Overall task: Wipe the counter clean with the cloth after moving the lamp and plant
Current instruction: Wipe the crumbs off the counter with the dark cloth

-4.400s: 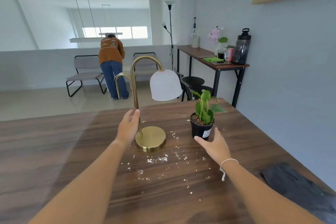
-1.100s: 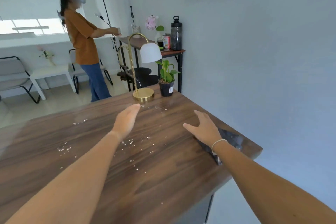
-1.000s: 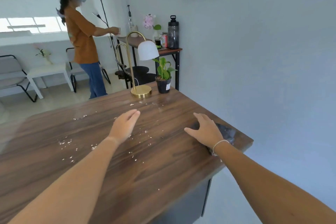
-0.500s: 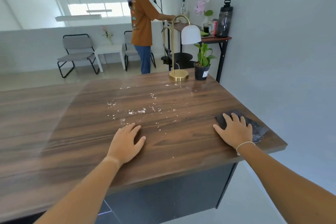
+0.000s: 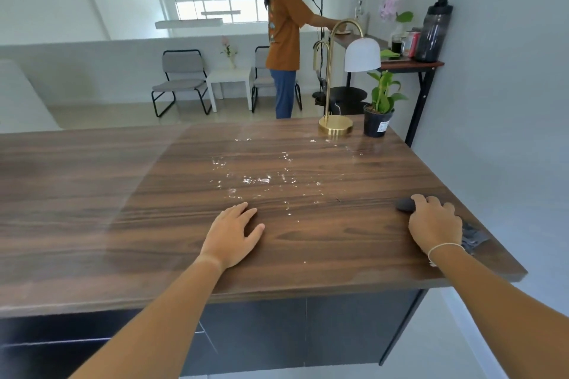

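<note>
A dark wooden counter [image 5: 92, 194] fills the view, with white crumbs [image 5: 261, 178] scattered across its middle. The brass lamp [image 5: 336, 125] with a white shade and the potted plant [image 5: 377, 123] stand side by side at the far right corner. A dark grey cloth [image 5: 474, 237] lies near the right front edge. My right hand [image 5: 435, 224] presses down on the cloth, fingers curled over its bunched front part. My left hand [image 5: 232, 232] rests flat on the bare wood near the front, fingers apart, holding nothing.
Behind the counter a person in an orange shirt [image 5: 284, 31] stands at a narrow side table [image 5: 409, 63] with a bottle, cans and flowers. Two chairs [image 5: 180, 80] and a small white table [image 5: 229, 83] stand by the back wall. The grey wall runs along the right.
The lamp and plant went from the crumb patch to the far right corner. My right hand came onto the cloth and now bunches it; my left hand settled flat on the counter.
</note>
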